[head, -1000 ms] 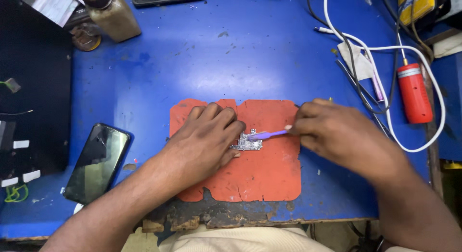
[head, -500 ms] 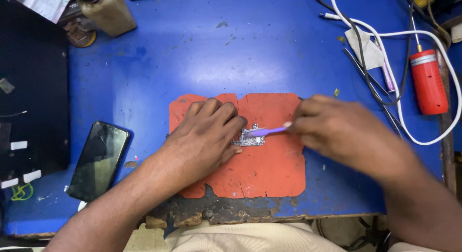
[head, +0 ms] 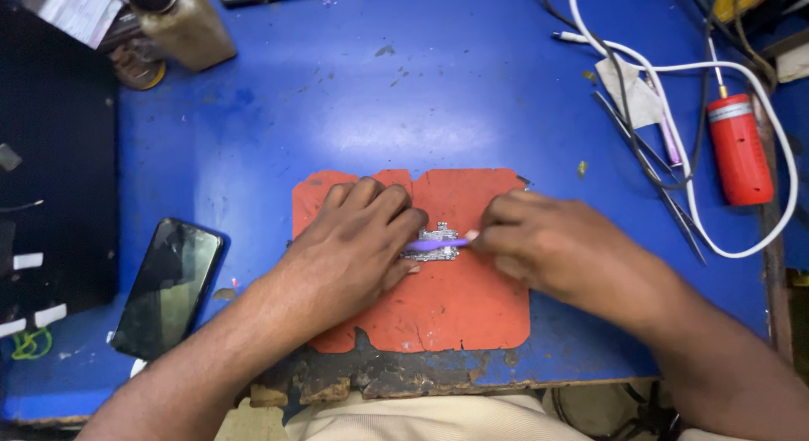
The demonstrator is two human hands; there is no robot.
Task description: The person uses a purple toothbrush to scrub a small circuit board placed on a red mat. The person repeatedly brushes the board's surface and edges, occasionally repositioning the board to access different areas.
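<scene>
Purple tool [head: 440, 244] pinched by right hand [head: 539, 247]; left hand [head: 354, 247] apparently pins circuit board [head: 434, 239].

Small silvery circuit board [head: 435, 241], irregular in outline and studded with tiny components, lying flat near the centre of the orange mat [head: 455, 306], slightly toward its far edge. Purple-handled brush [head: 440, 244], slender, lying almost level across the board, its head toward the mat's left edge and its handle toward the right edge.
</scene>
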